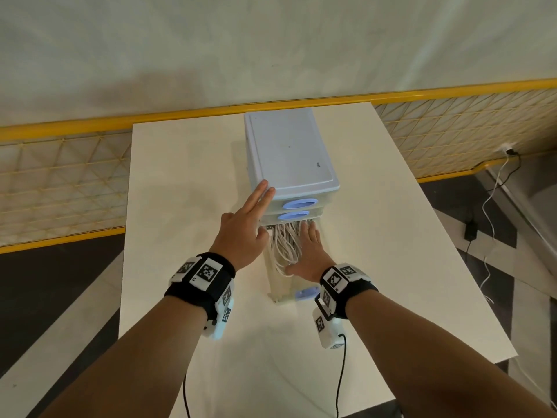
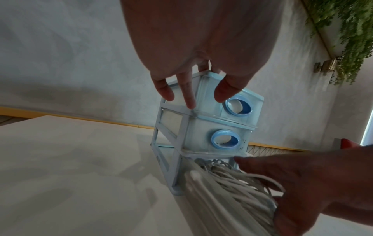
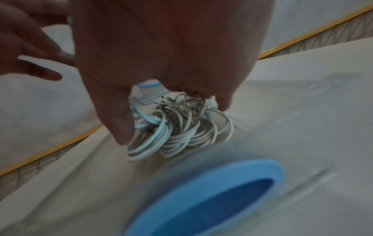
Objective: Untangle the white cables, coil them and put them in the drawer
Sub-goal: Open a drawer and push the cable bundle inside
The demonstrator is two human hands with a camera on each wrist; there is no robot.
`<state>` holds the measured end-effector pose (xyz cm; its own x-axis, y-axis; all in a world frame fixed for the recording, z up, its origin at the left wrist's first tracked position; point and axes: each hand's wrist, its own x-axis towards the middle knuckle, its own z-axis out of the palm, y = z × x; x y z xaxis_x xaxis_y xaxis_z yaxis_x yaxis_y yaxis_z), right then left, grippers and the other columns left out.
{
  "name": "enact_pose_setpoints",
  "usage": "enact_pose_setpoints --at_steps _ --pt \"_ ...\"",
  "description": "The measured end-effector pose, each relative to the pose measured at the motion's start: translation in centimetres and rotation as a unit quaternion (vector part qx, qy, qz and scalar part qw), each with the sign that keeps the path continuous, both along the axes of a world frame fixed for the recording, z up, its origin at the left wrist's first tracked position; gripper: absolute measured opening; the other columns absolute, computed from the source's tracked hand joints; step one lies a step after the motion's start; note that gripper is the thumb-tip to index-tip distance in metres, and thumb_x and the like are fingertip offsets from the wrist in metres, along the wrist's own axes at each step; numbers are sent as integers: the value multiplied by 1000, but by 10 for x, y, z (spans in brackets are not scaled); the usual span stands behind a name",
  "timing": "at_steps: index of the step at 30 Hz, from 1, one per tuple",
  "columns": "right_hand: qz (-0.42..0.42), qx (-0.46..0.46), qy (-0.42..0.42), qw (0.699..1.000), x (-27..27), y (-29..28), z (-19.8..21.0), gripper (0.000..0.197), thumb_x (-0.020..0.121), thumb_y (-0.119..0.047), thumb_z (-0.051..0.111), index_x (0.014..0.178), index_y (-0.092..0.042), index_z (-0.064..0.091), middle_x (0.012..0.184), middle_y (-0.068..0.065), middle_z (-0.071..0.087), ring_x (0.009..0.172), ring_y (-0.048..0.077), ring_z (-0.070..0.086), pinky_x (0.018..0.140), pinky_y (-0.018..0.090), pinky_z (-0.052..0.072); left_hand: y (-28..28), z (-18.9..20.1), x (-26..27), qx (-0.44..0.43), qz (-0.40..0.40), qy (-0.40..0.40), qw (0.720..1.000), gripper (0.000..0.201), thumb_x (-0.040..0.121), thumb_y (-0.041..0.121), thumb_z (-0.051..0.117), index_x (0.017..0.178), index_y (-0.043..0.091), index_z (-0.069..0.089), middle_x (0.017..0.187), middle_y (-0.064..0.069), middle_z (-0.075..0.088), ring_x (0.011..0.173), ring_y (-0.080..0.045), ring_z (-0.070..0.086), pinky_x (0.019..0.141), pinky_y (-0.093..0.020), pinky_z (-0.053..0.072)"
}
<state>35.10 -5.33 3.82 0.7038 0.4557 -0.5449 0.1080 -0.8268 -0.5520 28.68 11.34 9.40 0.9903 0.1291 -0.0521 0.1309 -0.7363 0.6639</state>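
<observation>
— Step? Stowing, by the look of it. Left hand (image 1: 241,227) flat, fingers straight against the near left corner of the drawer unit (image 1: 289,152), gripping nothing, steadying.

— And rightward?

— White cables (image 1: 286,245) coiled, lying in the pulled-out bottom drawer (image 1: 278,294), under and just left of the right hand (image 1: 307,254), fingers extended, pressing down on the loops, not clutching.

— Next?

— Probably tucking stray loops below the rim, lifting the right fingers clear, then pushing the drawer shut while bracing the unit.
</observation>
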Motion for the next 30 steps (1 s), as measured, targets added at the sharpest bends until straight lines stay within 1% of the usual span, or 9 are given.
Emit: enact_pose_setpoints --at_steps 4,7,13,17,19,21,23,25,30 --pt "12 81 -71 994 -15 -14 0 117 73 -40 72 144 -23 -20 155 4 -20 142 23 -21 117 43 -2 1 -1 0 -4 -2 -12 1000 77 83 6 47 148 34 18 152 29 2 93 -6 57 93 -31 29" --pt "58 61 -98 992 -32 -23 -8 91 86 -55 49 143 -33 -18 155 1 -24 142 22 -24 118 43 -5 1 -4 0 -4 -3 -23 1000 77 82 5 48 148 32 20 150 30 2 100 -9 57 90 -30 29" --pt "54 10 -49 997 -32 -18 -13 66 92 -58 28 146 -35 -3 157 8 -14 143 33 -14 118 46 1 -1 -8 1 -31 3 -42 999 76 83 5 52 148 31 23 154 27 6 102 -10 58 90 -38 42" --pt "79 -74 -99 989 -19 -14 -8 63 92 -60 22 146 -36 3 159 7 1 143 30 19 114 45 25 -1 -10 1 -48 -2 -47 998 76 82 6 50 147 33 22 151 33 4 113 -10 56 91 -44 46" --pt "69 -97 -184 976 -24 -14 1 59 93 -57 21 144 -27 20 154 8 25 127 31 47 102 44 39 1 -12 1 -50 -9 -52 997 76 82 6 50 147 34 22 149 36 2 111 -11 58 89 -47 47" --pt "39 -90 -297 950 -32 -16 9 57 91 -53 20 134 -19 37 138 8 48 112 32 57 91 43 43 2 -14 2 -46 -9 -54 997 77 82 5 50 147 34 22 149 36 2 109 -11 58 87 -47 48" --pt "14 -85 -326 941 -31 -19 7 62 90 -53 21 139 -18 33 145 11 40 126 33 45 99 46 40 2 -15 2 -46 -8 -56 997 77 82 4 50 147 34 22 149 35 2 107 -13 60 85 -46 48" --pt "17 -110 -260 959 -26 -20 0 73 90 -58 20 148 -14 10 157 13 11 144 29 14 116 45 20 1 -15 2 -46 -9 -60 997 77 82 4 50 147 34 22 149 35 3 102 -16 62 84 -46 49" --pt "61 -174 -147 972 -15 -7 -12 87 89 -66 12 145 -3 -9 157 15 -11 145 25 -13 119 45 -6 0 -15 2 -61 -1 -62 996 76 80 6 48 147 34 23 149 37 4 101 -17 62 85 -48 50"
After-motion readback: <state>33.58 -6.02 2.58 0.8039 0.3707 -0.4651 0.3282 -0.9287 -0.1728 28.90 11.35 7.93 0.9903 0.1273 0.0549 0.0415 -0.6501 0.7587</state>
